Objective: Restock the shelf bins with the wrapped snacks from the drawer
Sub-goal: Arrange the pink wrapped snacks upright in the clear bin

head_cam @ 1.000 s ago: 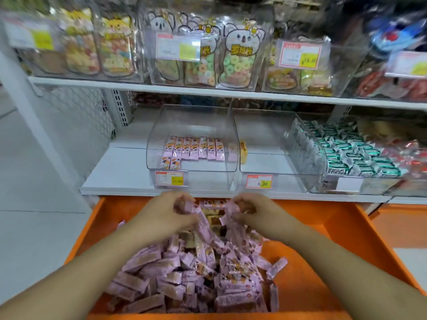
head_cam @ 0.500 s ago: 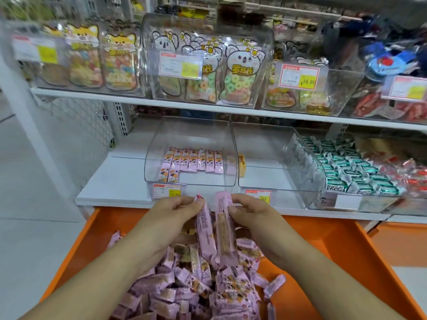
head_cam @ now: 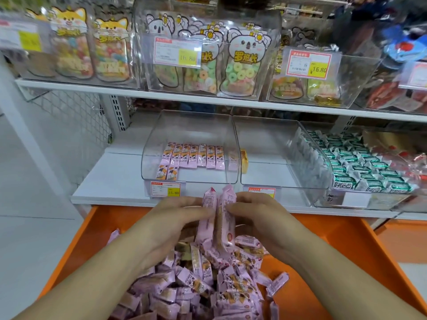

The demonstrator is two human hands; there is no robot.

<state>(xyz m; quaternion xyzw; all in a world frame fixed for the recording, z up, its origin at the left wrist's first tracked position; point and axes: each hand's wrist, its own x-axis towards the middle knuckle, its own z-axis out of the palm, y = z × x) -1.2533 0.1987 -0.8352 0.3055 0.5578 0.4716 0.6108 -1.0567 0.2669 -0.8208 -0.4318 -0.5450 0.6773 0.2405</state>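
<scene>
On the far left of the upper shelf I see fox-faced candy bags behind a blurred tag I cannot read. Next along, the koala bags carry the characters 罗班长, with a yellow price tag reading 16.80.

Below, the left clear bin holds a row of pink wrapped snacks lying flat at its back, two more in front, and its tag also reads 15.80.

My left hand curls its fingers round one upright pink snack bar, thumb and fingertips pinching its side. My right hand pinches a second bar the same way; the two bars touch, raised above the pile of wrapped snacks in the orange drawer, just in front of the shelf edge. Print on the bars is too small to read.

The middle bin holds one yellow packet at its left wall; its tag is partly hidden by my right hand. Further right, green-and-white packs show 好吃点, and the upper tag reads 16.80.
</scene>
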